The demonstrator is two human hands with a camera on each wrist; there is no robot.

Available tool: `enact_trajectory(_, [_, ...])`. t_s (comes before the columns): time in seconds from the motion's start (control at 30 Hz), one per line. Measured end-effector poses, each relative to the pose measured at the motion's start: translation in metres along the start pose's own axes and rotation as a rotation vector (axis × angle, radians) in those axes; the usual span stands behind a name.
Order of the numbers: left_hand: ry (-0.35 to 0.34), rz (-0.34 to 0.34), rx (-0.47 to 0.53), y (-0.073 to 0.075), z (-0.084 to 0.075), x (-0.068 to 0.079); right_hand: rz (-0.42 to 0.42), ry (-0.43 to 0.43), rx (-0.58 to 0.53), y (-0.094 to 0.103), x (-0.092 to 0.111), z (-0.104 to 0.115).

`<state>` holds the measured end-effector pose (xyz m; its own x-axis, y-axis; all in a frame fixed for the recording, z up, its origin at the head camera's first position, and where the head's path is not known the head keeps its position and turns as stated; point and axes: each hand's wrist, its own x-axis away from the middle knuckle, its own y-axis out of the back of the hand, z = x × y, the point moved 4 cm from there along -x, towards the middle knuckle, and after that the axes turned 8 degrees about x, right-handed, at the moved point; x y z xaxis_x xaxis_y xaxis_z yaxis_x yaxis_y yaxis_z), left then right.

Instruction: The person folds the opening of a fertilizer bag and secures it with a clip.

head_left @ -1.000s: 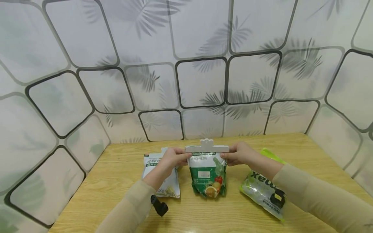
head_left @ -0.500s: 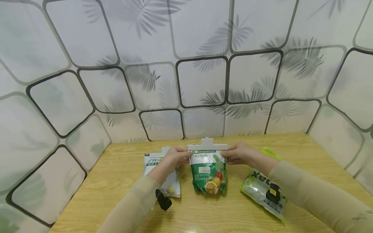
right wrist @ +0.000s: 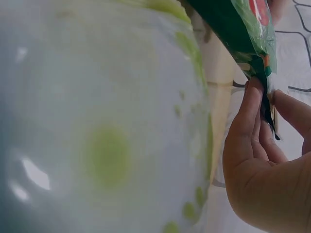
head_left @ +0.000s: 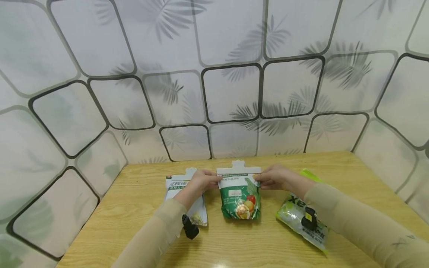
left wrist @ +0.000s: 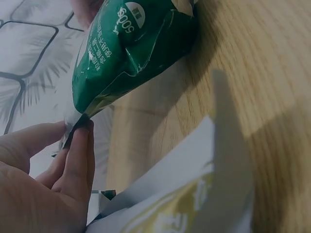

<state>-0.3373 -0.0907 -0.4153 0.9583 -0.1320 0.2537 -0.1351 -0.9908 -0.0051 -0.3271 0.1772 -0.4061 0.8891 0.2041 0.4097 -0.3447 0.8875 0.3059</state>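
A green and white bag (head_left: 234,203) with printed fruit and vegetables stands in the middle of the head view, a white bag clip (head_left: 238,169) across its top edge. My left hand (head_left: 205,181) pinches its upper left corner between thumb and fingers, and the left wrist view shows that pinch from the side on the green bag (left wrist: 121,63). At the upper right corner my right hand (head_left: 276,177) pinches the bag likewise. In the right wrist view the right hand (right wrist: 267,141) has its thumb and fingers on either side of the green bag's edge (right wrist: 243,39).
A white clipped bag (head_left: 197,210) lies to the left, partly behind my left forearm. Right of centre a lime and silver bag (head_left: 295,219) lies under my right forearm. Black wrist cameras overlap both bags. A patterned wall (head_left: 231,141) backs the wooden table (head_left: 241,245).
Both hands keep their pinch on the green bag. Its lower end has risen slightly in the head view, and the bag looks a little more foreshortened.
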Motion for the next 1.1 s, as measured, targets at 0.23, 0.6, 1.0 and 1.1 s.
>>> enact_trajectory(0.23, [-0.014, -0.022, -0.142, 0.0, -0.003, -0.001, -0.023, -0.027, 0.012, -0.002, -0.005, -0.003])
enact_trajectory(0.6, [0.011, -0.009, -0.305, -0.001, -0.003, 0.0, -0.076, -0.108, 0.068, -0.006, -0.006, -0.008])
enact_trajectory(1.0, [-0.006, 0.006, -0.396, -0.005, -0.002, -0.001, -0.129, -0.13, 0.058, -0.015, -0.005, -0.013])
enact_trajectory(1.1, [0.011, 0.003, -0.407, -0.006, -0.002, -0.003, -0.134, -0.131, 0.043, -0.016, -0.005, -0.015])
